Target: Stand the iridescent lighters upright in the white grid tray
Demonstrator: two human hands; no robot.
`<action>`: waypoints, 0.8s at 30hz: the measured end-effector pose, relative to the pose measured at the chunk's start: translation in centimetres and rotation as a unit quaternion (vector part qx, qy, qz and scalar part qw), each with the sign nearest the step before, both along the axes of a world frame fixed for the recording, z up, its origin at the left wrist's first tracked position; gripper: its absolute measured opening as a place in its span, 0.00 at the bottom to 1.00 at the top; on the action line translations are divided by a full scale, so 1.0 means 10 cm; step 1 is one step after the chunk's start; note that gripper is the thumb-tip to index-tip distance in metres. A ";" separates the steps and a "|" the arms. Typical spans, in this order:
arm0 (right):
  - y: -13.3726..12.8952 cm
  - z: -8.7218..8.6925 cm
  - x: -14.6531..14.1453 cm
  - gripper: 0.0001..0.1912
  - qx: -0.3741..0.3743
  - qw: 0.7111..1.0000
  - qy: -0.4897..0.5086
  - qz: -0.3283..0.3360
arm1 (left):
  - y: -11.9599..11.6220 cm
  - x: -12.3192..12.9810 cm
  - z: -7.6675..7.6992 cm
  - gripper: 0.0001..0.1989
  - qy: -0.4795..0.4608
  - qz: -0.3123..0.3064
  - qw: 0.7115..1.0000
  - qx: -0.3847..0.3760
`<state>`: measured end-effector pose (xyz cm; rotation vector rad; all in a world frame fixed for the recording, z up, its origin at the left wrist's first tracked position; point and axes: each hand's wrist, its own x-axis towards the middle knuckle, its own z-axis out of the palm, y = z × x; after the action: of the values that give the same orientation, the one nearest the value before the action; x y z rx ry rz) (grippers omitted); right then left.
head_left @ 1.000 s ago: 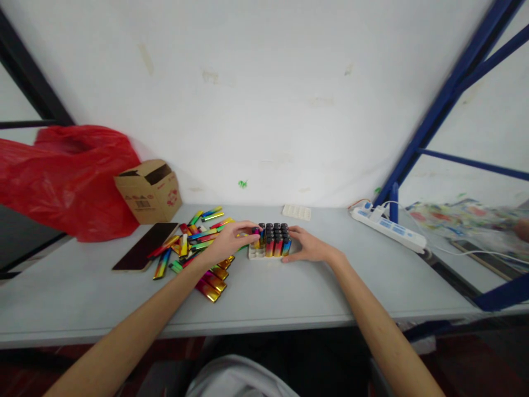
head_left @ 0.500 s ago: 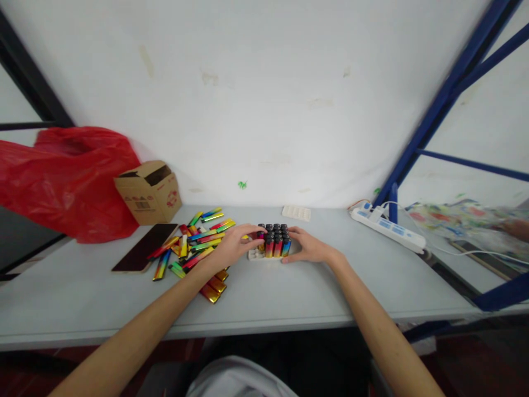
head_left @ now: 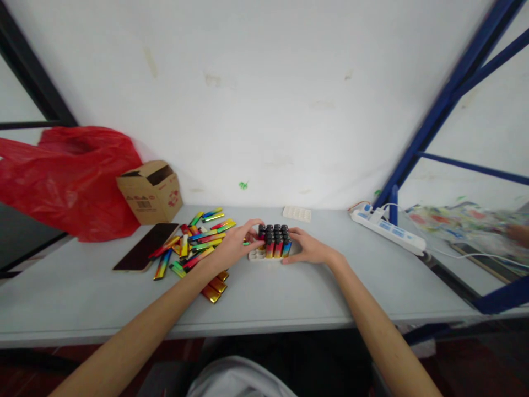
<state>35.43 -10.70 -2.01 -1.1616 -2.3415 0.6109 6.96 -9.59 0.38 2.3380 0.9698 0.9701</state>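
Several lighters (head_left: pixel 274 241) with black tops stand upright in rows in a white tray (head_left: pixel 264 259), whose front left slots show bare. My left hand (head_left: pixel 236 242) is at the left side of the rows, thumb and fingers apart, its fingertips beside the leftmost lighters. Round the right side of the rows, my right hand (head_left: pixel 305 246) has its thumb near the tray's front corner and its fingers at the back right, bracing the group. Left of the tray, a loose pile of shiny multicoloured lighters (head_left: pixel 202 238) lies on the table.
A dark phone (head_left: pixel 144 248), a cardboard box (head_left: pixel 151 193) and a red plastic bag (head_left: pixel 74 182) are at the left. Near the wall lies another white tray (head_left: pixel 297 213). At the right are a power strip (head_left: pixel 388 230), a blue frame and another person's hand (head_left: pixel 519 234).
My left thumb and fingers have spread slightly off the left lighter, which now stands in line with the others. My right hand has stayed in place.
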 end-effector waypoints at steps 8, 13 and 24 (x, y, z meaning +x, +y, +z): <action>0.00 -0.01 0.01 0.45 -0.003 1.000 -0.006 -0.002 | 0.22 -0.40 0.17 0.17 0.149 0.180 0.964 0.127; -0.01 0.00 0.01 0.45 -0.003 1.000 0.000 -0.003 | 0.54 -0.87 0.11 0.21 0.263 0.307 0.909 0.101; 0.00 0.01 0.00 0.46 -0.007 1.000 -0.015 -0.003 | 0.97 -1.08 -0.09 0.27 0.262 0.254 0.931 0.006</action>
<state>35.46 -10.73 -1.87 -1.1923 -2.3617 0.6111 -3.86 0.11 -0.56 2.4570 1.8495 0.5015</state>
